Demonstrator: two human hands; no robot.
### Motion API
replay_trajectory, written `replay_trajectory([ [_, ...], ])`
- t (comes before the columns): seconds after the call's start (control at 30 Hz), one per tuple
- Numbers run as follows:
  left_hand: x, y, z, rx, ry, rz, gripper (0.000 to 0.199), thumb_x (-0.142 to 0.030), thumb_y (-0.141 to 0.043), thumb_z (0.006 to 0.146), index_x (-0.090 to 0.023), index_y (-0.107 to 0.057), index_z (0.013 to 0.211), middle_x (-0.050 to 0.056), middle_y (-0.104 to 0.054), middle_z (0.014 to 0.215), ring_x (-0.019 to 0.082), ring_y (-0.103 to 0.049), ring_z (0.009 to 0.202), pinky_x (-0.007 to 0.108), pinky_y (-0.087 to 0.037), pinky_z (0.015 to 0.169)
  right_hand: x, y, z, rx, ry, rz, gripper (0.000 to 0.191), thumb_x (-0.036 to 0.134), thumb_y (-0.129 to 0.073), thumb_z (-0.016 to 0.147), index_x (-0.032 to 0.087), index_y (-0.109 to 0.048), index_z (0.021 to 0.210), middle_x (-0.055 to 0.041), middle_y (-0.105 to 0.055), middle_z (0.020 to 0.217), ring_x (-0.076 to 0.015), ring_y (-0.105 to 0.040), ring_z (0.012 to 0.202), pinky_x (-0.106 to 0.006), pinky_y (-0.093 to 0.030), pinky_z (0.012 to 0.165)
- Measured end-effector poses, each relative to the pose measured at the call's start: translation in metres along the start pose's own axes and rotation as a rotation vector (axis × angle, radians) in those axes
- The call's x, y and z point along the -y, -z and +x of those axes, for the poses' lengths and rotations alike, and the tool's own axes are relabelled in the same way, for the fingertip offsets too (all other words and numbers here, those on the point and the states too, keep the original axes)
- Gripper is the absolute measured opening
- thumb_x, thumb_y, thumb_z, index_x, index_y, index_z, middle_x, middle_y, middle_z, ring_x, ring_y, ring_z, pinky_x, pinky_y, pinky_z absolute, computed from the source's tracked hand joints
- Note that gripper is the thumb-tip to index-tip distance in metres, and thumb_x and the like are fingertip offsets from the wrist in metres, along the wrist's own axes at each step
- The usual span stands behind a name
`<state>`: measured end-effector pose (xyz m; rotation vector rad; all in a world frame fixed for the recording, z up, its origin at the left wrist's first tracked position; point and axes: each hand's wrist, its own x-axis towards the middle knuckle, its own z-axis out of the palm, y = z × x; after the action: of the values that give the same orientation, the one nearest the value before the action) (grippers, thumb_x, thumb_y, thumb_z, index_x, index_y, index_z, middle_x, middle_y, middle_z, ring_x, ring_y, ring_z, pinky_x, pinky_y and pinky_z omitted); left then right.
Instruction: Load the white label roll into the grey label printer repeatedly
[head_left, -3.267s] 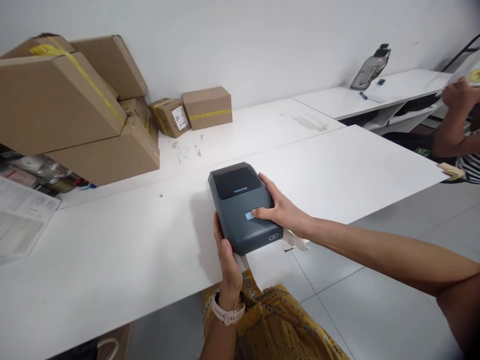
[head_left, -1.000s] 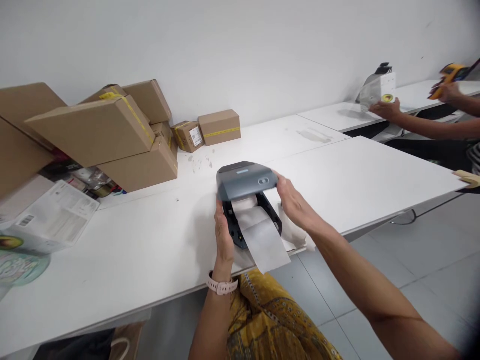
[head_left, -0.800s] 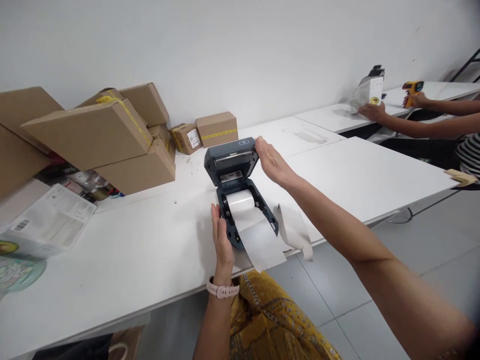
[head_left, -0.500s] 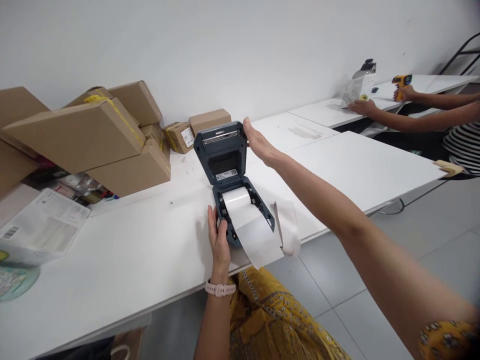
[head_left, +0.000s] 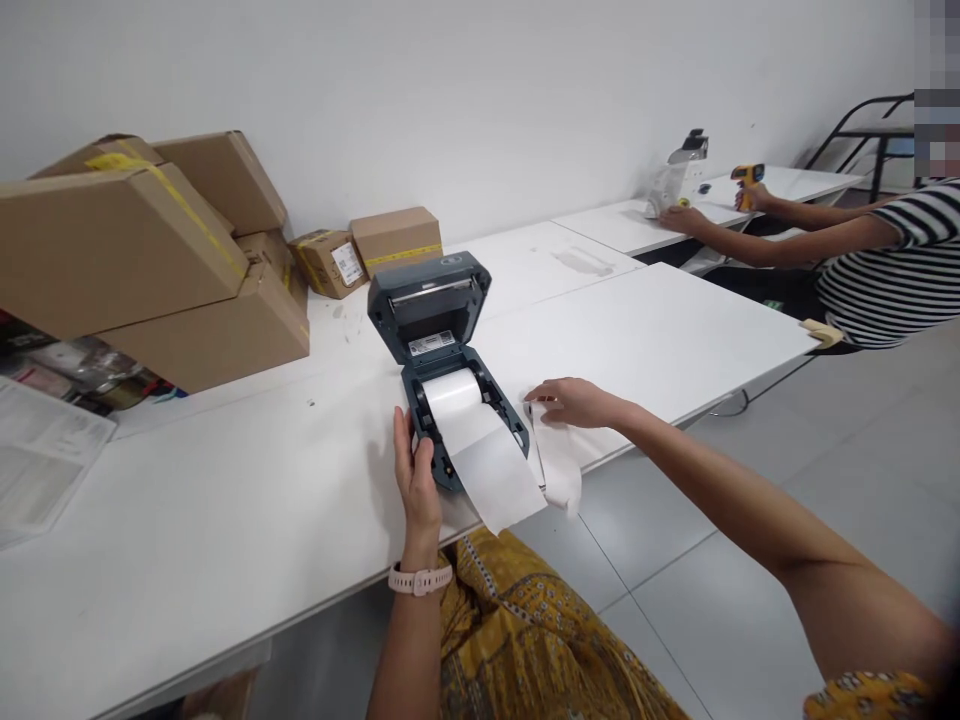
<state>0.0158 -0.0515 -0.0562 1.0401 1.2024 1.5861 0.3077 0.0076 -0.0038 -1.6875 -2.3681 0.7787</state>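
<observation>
A dark blue-grey label printer (head_left: 465,270) stands on the white table with its lid raised. Inside lies a white label roll (head_left: 451,390), and its loose end hangs forward past the table edge. My left hand (head_left: 416,480), with a pink watch band on its wrist, holds the printer's left side, thumb on the front corner. To the right of the printer, my right hand (head_left: 574,402) has its bent fingers over the upper end of a loose white paper strip (head_left: 559,465). The fingertips partly hide what they touch.
Cardboard boxes (head_left: 217,330) are stacked at the left; two smaller ones (head_left: 397,235) stand by the wall. At the back right a co-worker's hand (head_left: 754,196) holds a yellow thermometer gun (head_left: 748,176), the other touching a white device (head_left: 671,185). The table's front edge is close.
My right hand has left the printer lid and come down to the paper strip on the right. The lid now leans further forward. My left hand stays on the printer; the view has shifted right.
</observation>
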Motion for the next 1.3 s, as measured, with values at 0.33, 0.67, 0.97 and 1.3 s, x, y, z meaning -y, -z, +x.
replay_trajectory([
  [0.33,-0.016,-0.006,-0.001,0.009,-0.045,0.029,0.087,-0.052,-0.072,0.089,-0.034,-0.031,0.164,0.007,-0.038,0.17,0.028,-0.035,0.158,0.043,-0.029,0.13,-0.009,0.046,0.001,0.164,0.022,-0.041,0.053,0.036,-0.064,0.078,0.027,-0.073,0.13,-0.0106,-0.069,0.105,-0.0288,-0.066,0.095,-0.039,-0.054,0.082],
  [0.67,-0.047,-0.006,0.023,0.073,-0.095,0.151,0.089,-0.059,-0.068,0.09,-0.032,-0.027,0.165,0.009,-0.042,0.167,0.028,-0.039,0.155,0.039,-0.039,0.122,0.0,0.073,-0.02,-0.134,0.014,0.168,0.059,0.048,-0.073,0.075,0.027,-0.071,0.13,-0.01,-0.069,0.112,-0.0271,-0.066,0.094,-0.043,-0.056,0.083],
  [0.97,-0.074,-0.014,0.096,-0.146,-0.471,0.746,0.029,-0.046,-0.067,0.091,-0.022,-0.075,0.106,0.007,-0.065,0.089,0.025,-0.059,0.093,0.041,-0.049,0.095,-0.043,0.034,0.004,-1.358,-0.204,0.347,0.052,0.05,-0.076,0.075,0.024,-0.063,0.118,-0.0037,-0.068,0.099,-0.0215,-0.062,0.081,-0.04,-0.056,0.078],
  [1.3,-0.07,-0.032,0.129,-0.104,-0.482,0.605,0.047,-0.062,-0.053,0.096,-0.02,-0.06,0.116,0.012,-0.073,0.112,0.025,-0.068,0.104,0.04,-0.053,0.094,-0.017,-0.067,0.023,-0.893,-0.379,0.198,0.043,0.038,-0.061,0.088,0.025,-0.059,0.129,-0.0115,-0.07,0.112,-0.0336,-0.06,0.108,-0.046,-0.05,0.084],
])
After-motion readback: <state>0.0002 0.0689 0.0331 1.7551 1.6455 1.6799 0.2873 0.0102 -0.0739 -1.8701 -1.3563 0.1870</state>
